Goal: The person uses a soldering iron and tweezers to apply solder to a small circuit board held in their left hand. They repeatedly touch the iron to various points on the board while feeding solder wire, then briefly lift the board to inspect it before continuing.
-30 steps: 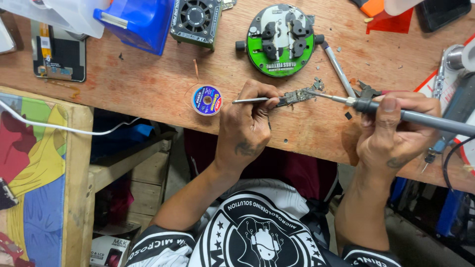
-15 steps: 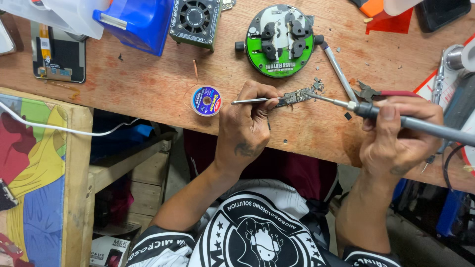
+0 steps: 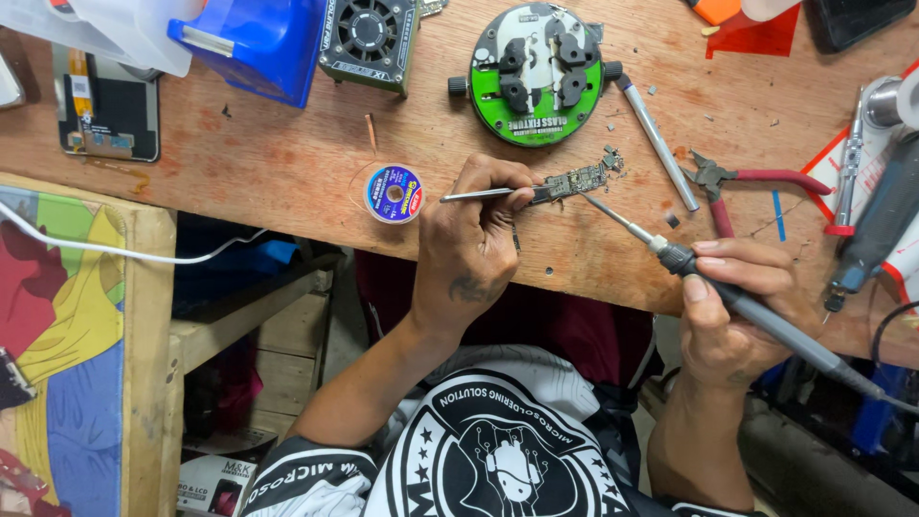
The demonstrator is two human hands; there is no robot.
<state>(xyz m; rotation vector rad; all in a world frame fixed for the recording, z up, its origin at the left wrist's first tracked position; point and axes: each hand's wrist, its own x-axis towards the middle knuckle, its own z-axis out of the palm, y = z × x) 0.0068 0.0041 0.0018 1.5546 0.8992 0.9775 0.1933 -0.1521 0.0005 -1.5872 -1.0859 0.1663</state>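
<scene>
A small narrow circuit board (image 3: 580, 179) lies on the wooden workbench (image 3: 287, 172). My left hand (image 3: 474, 239) pinches metal tweezers (image 3: 479, 194) whose tips press on the board's left end. My right hand (image 3: 737, 311) grips a soldering iron (image 3: 728, 292) like a pen; its thin tip (image 3: 595, 204) rests just below the board's right part. The iron's cable runs off to the lower right.
A round spool of solder wick (image 3: 393, 193) lies left of my left hand. Behind the board stand a round green board holder (image 3: 541, 72), a small fan unit (image 3: 369, 38) and a blue box (image 3: 254, 43). Red-handled pliers (image 3: 737, 187) and a metal rod (image 3: 656, 144) lie to the right.
My right hand has dropped lower and tilted the soldering iron, so its tip now comes at the board from below right. The left hand with the tweezers has stayed put.
</scene>
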